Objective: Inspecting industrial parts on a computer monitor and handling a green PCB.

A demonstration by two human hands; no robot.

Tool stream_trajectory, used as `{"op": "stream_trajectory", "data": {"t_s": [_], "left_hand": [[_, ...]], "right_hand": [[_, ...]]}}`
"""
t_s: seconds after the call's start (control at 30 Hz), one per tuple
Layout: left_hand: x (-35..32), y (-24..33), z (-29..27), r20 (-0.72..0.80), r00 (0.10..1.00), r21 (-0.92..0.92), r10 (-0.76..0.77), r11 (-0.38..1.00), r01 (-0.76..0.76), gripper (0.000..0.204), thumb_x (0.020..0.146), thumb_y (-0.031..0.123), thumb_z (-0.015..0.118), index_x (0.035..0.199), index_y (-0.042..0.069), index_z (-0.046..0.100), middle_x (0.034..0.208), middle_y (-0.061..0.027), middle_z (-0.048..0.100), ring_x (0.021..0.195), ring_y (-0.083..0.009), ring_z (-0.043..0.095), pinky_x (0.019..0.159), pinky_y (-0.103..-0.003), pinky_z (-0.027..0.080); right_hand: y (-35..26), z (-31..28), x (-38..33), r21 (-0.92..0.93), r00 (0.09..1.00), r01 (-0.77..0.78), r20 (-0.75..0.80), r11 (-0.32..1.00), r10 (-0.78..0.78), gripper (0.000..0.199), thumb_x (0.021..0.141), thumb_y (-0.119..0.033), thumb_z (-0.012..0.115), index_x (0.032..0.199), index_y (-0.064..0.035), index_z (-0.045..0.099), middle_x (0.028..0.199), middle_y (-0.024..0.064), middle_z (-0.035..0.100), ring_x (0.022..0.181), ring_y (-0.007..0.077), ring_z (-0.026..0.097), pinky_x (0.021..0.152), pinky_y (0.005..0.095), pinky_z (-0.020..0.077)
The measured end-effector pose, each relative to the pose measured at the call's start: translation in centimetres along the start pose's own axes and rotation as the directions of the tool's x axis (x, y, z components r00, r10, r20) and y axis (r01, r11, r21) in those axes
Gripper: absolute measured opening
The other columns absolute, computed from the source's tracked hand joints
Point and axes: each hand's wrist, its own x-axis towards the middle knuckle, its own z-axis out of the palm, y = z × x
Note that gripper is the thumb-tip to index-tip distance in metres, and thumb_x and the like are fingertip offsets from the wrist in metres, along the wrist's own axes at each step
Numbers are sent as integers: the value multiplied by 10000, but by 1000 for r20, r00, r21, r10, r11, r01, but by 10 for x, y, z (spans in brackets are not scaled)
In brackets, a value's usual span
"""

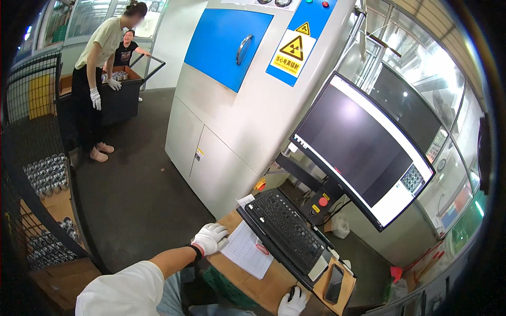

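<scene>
Gripping nothing, the white-gloved left hand point(211, 238) is resting curled on the wooden table point(263, 287) edge beside a white paper form point(244, 250); the gloved right hand point(292, 304) is covering a black mouse point(291, 291) near the black keyboard point(284, 231).

White knit gloves with red cuffs cover both hands; a black wristband point(197, 252) and short white sleeve point(124, 289) show at seven o'clock.

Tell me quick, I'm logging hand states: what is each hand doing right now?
Left hand: gloved, fingers curled, resting on the desk edge by the paper sheet; holding nothing visible.
Right hand: gloved, on the mouse; grip cannot be told.
</scene>
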Motion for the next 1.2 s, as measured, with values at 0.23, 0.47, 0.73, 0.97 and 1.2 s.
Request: {"op": "stream_trajectory", "data": {"t_s": [0.23, 0.47, 0.73, 0.97, 1.2], "left_hand": [[-2, -1, 3, -12, 1000, 15, 7, 1000, -6, 335, 955, 355, 605, 1106, 75, 710, 1155, -108, 694, 1127, -326, 646, 1002, -460, 511], [-3, 0, 3, -15, 1000, 12, 13, 1000, -13, 329, 954, 352, 611, 1105, 76, 710, 1149, -107, 695, 1118, -326, 649, 988, -462, 514], [-1, -3, 10, -43, 999, -3, 20, 1000, -20, 304, 944, 339, 625, 1065, 75, 714, 1101, -106, 699, 1089, -329, 655, 966, -462, 521], [-1, -1, -2, 8, 1000, 23, 5, 1000, -5, 295, 941, 323, 633, 1074, 70, 704, 1114, -111, 696, 1110, -330, 644, 979, -456, 513], [0, -1, 6, -48, 999, 8, 14, 1000, -13, 285, 934, 328, 613, 1031, 79, 713, 1051, -92, 692, 1057, -302, 654, 955, -448, 519]], "right_hand": [[3, 2, -2, -26, 1000, 19, -23, 999, -20, 442, 928, -269, 652, 1340, -109, 637, 1245, 263, 630, 1206, 478, 569, 1090, 577, 455], [4, 2, -1, -33, 998, 42, -36, 999, -43, 436, 928, -275, 653, 1334, -116, 641, 1233, 264, 638, 1198, 474, 576, 1092, 576, 454], [8, 4, -3, -45, 993, 86, -78, 995, -89, 446, 916, -272, 656, 1334, -118, 641, 1219, 252, 645, 1183, 468, 585, 1062, 556, 476], [-4, 0, 6, -6, 998, -46, 45, 999, 46, 486, 812, -175, 728, 1279, -94, 622, 1214, 235, 609, 1096, 468, 590, 922, 570, 493], [6, 10, -3, -53, 996, -87, -35, 995, 85, 592, 770, -230, 777, 1308, -71, 587, 1244, 226, 609, 1088, 463, 606, 914, 572, 505]]}}
